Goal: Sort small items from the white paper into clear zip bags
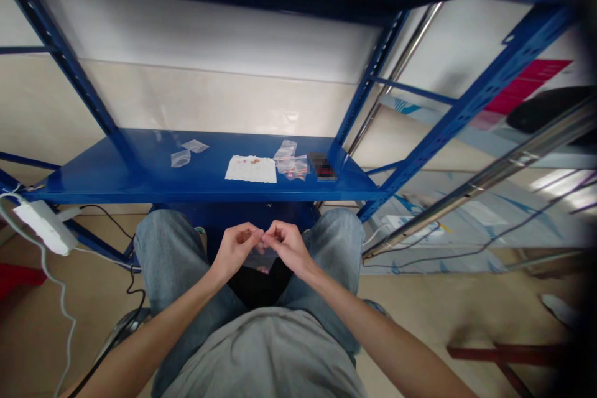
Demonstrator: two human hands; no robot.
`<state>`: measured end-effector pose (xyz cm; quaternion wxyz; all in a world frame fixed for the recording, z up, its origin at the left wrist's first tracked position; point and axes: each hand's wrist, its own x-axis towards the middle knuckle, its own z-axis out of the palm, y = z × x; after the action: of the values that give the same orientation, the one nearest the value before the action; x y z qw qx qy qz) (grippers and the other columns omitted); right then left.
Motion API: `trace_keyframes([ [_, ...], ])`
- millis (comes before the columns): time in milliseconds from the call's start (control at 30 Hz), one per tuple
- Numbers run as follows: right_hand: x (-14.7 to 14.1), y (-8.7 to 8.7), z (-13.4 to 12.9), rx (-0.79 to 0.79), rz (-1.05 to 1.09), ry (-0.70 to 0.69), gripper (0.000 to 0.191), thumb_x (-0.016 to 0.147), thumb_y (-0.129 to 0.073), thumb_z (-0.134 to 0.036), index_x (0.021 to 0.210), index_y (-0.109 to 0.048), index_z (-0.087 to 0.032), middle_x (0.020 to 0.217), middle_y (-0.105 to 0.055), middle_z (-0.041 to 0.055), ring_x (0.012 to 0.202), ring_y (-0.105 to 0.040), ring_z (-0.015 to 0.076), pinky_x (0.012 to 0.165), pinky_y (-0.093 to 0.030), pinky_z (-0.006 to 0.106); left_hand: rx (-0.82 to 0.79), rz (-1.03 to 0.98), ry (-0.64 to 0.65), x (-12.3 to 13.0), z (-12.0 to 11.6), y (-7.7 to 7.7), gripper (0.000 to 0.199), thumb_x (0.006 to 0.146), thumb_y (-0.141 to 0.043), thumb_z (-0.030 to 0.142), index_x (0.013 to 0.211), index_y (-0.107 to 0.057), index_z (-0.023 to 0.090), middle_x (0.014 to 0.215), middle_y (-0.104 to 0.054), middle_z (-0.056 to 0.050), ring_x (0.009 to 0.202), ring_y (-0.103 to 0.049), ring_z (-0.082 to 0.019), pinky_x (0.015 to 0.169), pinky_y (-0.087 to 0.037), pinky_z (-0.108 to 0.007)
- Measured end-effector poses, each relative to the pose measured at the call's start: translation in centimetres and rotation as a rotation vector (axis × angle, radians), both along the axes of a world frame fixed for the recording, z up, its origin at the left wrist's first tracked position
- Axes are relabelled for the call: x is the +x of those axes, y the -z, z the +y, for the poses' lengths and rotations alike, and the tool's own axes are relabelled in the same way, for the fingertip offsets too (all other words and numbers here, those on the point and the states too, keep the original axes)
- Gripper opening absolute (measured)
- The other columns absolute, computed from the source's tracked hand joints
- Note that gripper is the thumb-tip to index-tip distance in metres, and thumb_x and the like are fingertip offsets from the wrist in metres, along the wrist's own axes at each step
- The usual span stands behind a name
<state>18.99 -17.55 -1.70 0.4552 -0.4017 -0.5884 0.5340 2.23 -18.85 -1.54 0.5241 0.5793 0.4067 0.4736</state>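
My left hand [240,245] and my right hand [285,242] meet above my lap, fingertips pinched close together. Between them hangs what looks like a small clear plastic bag [262,258], with a pinkish bit near its bottom; it is partly hidden by my fingers. On the blue shelf [205,183] ahead lies a white paper sheet [252,173] with several tiny reddish and brown pieces on it. Right of the sheet are clear plastic bags [293,165], one with small red items inside.
Two clear bags [181,158] lie on the shelf's left part. A dark phone-like object [323,166], partly pixelated, rests at the right. Blue rack posts [84,74] frame the shelf. A white power strip [44,227] with cables hangs at the left, and a metal pole [466,193] slants along the right.
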Motion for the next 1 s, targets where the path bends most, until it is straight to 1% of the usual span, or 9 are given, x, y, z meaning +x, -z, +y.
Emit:
trace_keyframes([
  [133, 0.8, 0.1, 0.9, -0.13, -0.005, -0.1, 0.031, 0.078, -0.076, -0.045, 0.074, -0.065, -0.017, 0.065, -0.069, 0.0022, 0.052, -0.055, 0.0121, 0.055, -0.04, 0.025, 0.06, 0.027, -0.016, -0.4, 0.6, 0.2, 0.03, 0.09, -0.065, 0.045, 0.078, -0.072, 0.017, 0.072, -0.072, -0.005, 0.067, -0.065, -0.018, 0.066, -0.046, -0.028],
  [300, 0.7, 0.2, 1.2, 0.045, -0.136, 0.036, 0.027, 0.082, -0.074, -0.037, 0.068, -0.06, -0.018, 0.06, -0.066, 0.001, 0.058, -0.061, 0.0153, 0.059, -0.044, 0.027, 0.048, 0.028, -0.08, -0.3, 1.1, 0.9, 0.03, 0.086, -0.07, 0.045, 0.073, -0.074, 0.018, 0.069, -0.073, -0.005, 0.063, -0.063, -0.017, 0.061, -0.043, -0.027],
  [467, 1.7, 0.0, 1.4, 0.098, -0.178, -0.019, 0.024, 0.084, -0.07, -0.037, 0.072, -0.063, -0.018, 0.062, -0.066, 0.001, 0.058, -0.062, 0.0151, 0.058, -0.044, 0.026, -0.008, 0.001, -0.048, -0.4, 1.2, 0.9, 0.034, 0.084, -0.069, 0.049, 0.079, -0.076, 0.016, 0.068, -0.072, -0.006, 0.061, -0.063, -0.017, 0.055, -0.043, -0.025],
  [533, 3.1, -0.5, 2.7, 0.145, -0.185, 0.046, 0.025, 0.083, -0.069, -0.039, 0.072, -0.063, -0.017, 0.06, -0.064, 0.0001, 0.056, -0.06, 0.0143, 0.056, -0.042, 0.024, -0.04, -0.028, -0.095, -0.8, 1.5, 0.9, 0.038, 0.083, -0.069, 0.052, 0.082, -0.075, 0.015, 0.069, -0.071, -0.007, 0.06, -0.064, -0.017, 0.052, -0.042, -0.024],
  [700, 7.3, -3.7, 10.3, 0.28, -0.203, 0.312, 0.029, 0.084, -0.064, -0.046, 0.079, -0.064, -0.018, 0.059, -0.061, -0.0009, 0.054, -0.056, 0.0147, 0.052, -0.042, 0.024, -0.11, -0.079, -0.208, -2.2, 2.4, 1.2, 0.041, 0.081, -0.069, 0.055, 0.08, -0.071, 0.014, 0.066, -0.065, -0.004, 0.057, -0.06, -0.014, 0.049, -0.041, -0.022],
  [767, 8.3, -5.6, 14.3, 0.306, -0.36, 0.384, 0.026, 0.086, -0.058, -0.041, 0.08, -0.066, -0.017, 0.071, -0.068, 0.0029, 0.066, -0.063, 0.0172, 0.06, -0.047, 0.025, -0.125, -0.064, -0.157, -2.3, 2.7, 1.5, 0.042, 0.082, -0.068, 0.056, 0.081, -0.07, 0.014, 0.066, -0.065, -0.004, 0.057, -0.06, -0.014, 0.049, -0.041, -0.022],
  [833, 8.7, -7.6, 17.9, 0.236, -0.643, 0.497, 0.021, 0.086, -0.056, -0.034, 0.084, -0.069, -0.017, 0.083, -0.072, 0.0047, 0.079, -0.066, 0.0191, 0.069, -0.05, 0.026, -0.123, -0.028, -0.088, -2.1, 2.9, 1.9, 0.043, 0.083, -0.066, 0.056, 0.082, -0.069, 0.013, 0.066, -0.065, -0.004, 0.057, -0.061, -0.014, 0.049, -0.04, -0.022],
  [933, 8.5, -9.7, 21.8, 0.172, -0.786, 0.581, 0.013, 0.081, -0.06, -0.023, 0.085, -0.071, -0.017, 0.091, -0.073, 0.0081, 0.092, -0.066, 0.0237, 0.079, -0.05, 0.031, -0.122, 0.028, -0.017, -1.5, 3.1, 2.6, 0.043, 0.086, -0.063, 0.056, 0.081, -0.066, 0.014, 0.064, -0.065, -0.004, 0.056, -0.061, -0.015, 0.049, -0.039, -0.022],
  [1000, 8.1, -10.4, 23.1, 0.154, -0.818, 0.627, 0.018, 0.077, -0.062, -0.017, 0.093, -0.071, -0.017, 0.103, -0.071, 0.0115, 0.104, -0.063, 0.0272, 0.088, -0.048, 0.036, -0.125, 0.058, -0.007, -1.3, 3.1, 2.8, 0.042, 0.088, -0.059, 0.056, 0.074, -0.061, 0.016, 0.06, -0.065, -0.004, 0.054, -0.059, -0.014, 0.05, -0.038, -0.023],
])
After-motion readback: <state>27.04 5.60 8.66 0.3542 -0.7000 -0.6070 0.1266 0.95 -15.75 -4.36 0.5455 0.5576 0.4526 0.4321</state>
